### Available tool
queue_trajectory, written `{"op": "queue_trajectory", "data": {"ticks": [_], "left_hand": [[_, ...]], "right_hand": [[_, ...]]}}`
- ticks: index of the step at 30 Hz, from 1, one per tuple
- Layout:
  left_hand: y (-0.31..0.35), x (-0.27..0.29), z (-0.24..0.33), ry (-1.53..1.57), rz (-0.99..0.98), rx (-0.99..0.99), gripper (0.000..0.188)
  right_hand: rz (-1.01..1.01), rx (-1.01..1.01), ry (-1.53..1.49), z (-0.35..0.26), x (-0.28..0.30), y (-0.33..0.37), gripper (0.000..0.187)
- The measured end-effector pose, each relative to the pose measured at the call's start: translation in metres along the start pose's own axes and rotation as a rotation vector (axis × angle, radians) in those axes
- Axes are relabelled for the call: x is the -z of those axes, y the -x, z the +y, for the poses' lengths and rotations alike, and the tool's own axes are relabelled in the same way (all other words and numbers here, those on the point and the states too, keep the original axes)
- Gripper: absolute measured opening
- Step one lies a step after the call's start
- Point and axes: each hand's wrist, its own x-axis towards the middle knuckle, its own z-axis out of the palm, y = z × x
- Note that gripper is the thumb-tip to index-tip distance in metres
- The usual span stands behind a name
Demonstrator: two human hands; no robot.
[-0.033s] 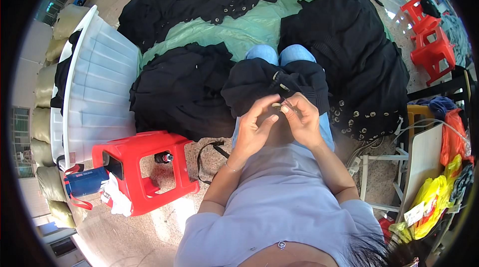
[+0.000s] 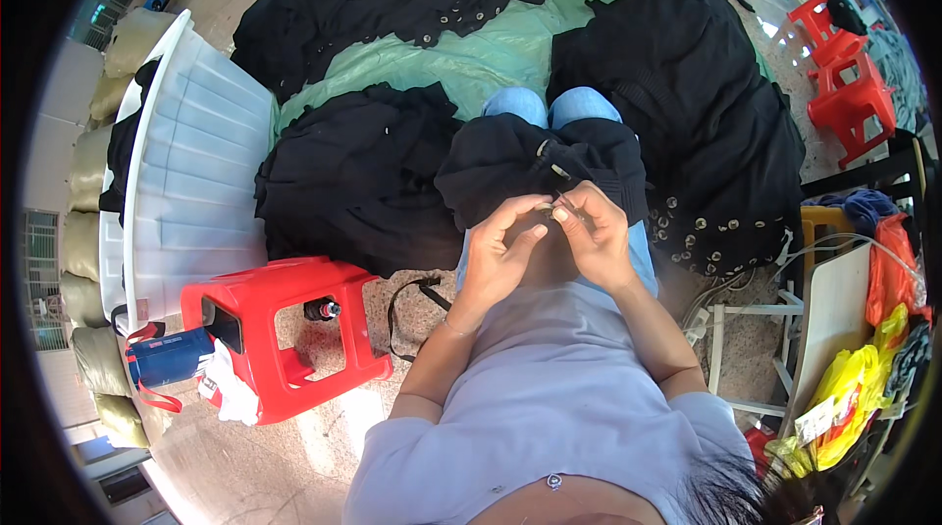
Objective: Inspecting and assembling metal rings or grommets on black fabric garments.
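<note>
Two hands meet at the centre of the frame over a black garment (image 2: 540, 167) bunched on the lap. My left hand (image 2: 496, 255) and my right hand (image 2: 594, 236) are drawn together, fingertips pinched on a small pale piece at the garment's edge; I cannot tell whether it is a stud, a button or a tool tip.

My worry is that the tiny piece slips from the pinch and drops into the dark folds, where it would be hard to find. Loose cloth could also slide off the knees, since nothing pins it.

Counting: four heaps of black studded garments lie on the green sheet (image 2: 461, 64) across the upper frame. One white plastic tub (image 2: 186, 172) stands at the left. One red stool (image 2: 285, 329) sits at lower left, with two more red stools (image 2: 844, 74) at upper right. One blue-and-red bag (image 2: 167, 358) lies beside the near stool.
</note>
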Motion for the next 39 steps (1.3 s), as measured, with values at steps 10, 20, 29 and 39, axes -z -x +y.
{"op": "queue_trajectory", "data": {"ticks": [10,20,29,39], "left_hand": [[0.007,0.000,-0.016,0.058,0.124,0.113,0.019],[0.009,-0.002,-0.014,0.101,0.161,0.096,0.018],[0.012,-0.005,-0.012,0.035,0.183,0.064,0.016],[0.012,-0.006,-0.014,-0.044,0.190,0.004,0.013]], "right_hand": [[0.026,-0.085,-0.279,0.004,-0.001,0.004,0.022],[0.078,0.129,0.138,0.002,0.001,0.016,0.009],[0.082,0.116,0.148,-0.001,0.000,0.016,0.009],[0.089,0.142,0.189,0.001,0.002,0.016,0.011]]}}
